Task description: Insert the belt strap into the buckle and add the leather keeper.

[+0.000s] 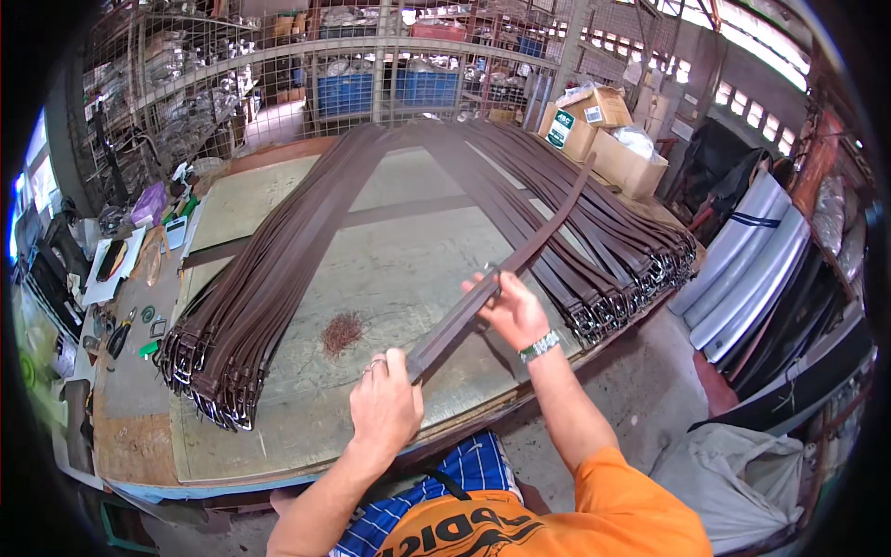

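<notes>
A dark brown belt (548, 234) slants across the front of the table in both my hands. My left hand (385, 401) is closed around its lower, near end; the fingers cover what is there. Farther up the strap, my right hand (509, 308) grips it between thumb and fingers, with a small metallic bit showing beside them. Beyond that grip the belt rises to the far right, over other belts. A thick bundle of brown belts (269, 251) lies left of my hands, buckles toward me. Another large group of belts (594, 246) fans out on the right, its buckles along the table edge.
Reddish-brown scraps (342, 332) lie in a small heap on the worn table (399, 251). Pliers (121, 336), papers and small tools sit at the left. Cardboard boxes (626, 162) stand at the back right; silvery rolls (742, 265) lean beside the table. Blue crates (425, 87) are behind wire mesh.
</notes>
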Action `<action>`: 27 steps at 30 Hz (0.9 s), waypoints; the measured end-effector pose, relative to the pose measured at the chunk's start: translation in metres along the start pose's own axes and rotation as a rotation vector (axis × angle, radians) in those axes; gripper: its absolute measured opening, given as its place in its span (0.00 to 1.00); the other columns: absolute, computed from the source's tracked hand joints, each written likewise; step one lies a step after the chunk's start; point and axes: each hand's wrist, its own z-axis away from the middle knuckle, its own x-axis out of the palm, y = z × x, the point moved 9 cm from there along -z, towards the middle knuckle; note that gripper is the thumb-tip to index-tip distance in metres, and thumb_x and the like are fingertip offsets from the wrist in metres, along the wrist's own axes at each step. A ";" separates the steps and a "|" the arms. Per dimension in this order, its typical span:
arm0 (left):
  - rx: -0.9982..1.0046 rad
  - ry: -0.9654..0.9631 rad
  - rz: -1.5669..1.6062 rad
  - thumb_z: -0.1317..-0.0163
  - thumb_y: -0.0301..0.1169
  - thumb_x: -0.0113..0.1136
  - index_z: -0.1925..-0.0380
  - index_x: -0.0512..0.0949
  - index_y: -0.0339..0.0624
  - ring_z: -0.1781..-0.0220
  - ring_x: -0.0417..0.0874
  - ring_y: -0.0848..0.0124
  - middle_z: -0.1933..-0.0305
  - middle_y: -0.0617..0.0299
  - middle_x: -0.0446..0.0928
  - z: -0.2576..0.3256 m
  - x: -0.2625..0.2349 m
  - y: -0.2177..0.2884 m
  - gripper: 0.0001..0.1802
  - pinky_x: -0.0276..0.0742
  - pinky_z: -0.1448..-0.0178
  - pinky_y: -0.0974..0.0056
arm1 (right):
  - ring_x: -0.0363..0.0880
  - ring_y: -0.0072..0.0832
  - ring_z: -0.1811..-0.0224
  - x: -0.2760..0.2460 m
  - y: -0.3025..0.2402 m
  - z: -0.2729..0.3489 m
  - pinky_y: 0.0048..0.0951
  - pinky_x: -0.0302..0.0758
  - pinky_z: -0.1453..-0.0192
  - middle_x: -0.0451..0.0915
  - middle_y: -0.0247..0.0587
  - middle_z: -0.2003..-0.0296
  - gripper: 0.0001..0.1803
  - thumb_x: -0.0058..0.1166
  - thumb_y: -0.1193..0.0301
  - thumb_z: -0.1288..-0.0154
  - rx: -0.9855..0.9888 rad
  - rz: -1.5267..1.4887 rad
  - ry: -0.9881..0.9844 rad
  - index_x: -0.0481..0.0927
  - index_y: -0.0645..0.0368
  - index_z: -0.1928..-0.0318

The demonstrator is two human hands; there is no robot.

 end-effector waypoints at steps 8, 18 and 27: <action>-0.103 -0.092 0.187 0.46 0.35 0.77 0.47 0.72 0.40 0.53 0.83 0.44 0.55 0.46 0.80 0.044 0.016 -0.034 0.31 0.79 0.50 0.46 | 0.82 0.50 0.45 -0.061 -0.068 -0.068 0.53 0.80 0.39 0.80 0.50 0.54 0.13 0.52 0.67 0.22 -0.114 0.030 0.259 0.76 0.68 0.53; -0.106 -0.127 0.159 0.44 0.39 0.75 0.47 0.74 0.40 0.47 0.81 0.43 0.50 0.43 0.79 0.025 0.028 -0.035 0.29 0.79 0.45 0.46 | 0.85 0.35 0.56 -0.153 -0.146 -0.040 0.37 0.81 0.45 0.83 0.37 0.65 0.09 0.60 0.63 0.27 -0.152 0.536 0.386 0.79 0.54 0.58; -0.118 -0.040 0.186 0.43 0.45 0.74 0.47 0.81 0.36 0.43 0.77 0.50 0.50 0.48 0.78 0.019 0.028 -0.050 0.29 0.72 0.37 0.52 | 0.82 0.44 0.40 0.034 -0.043 0.020 0.41 0.78 0.33 0.83 0.53 0.42 0.13 0.48 0.66 0.20 -0.133 0.432 -0.065 0.79 0.61 0.48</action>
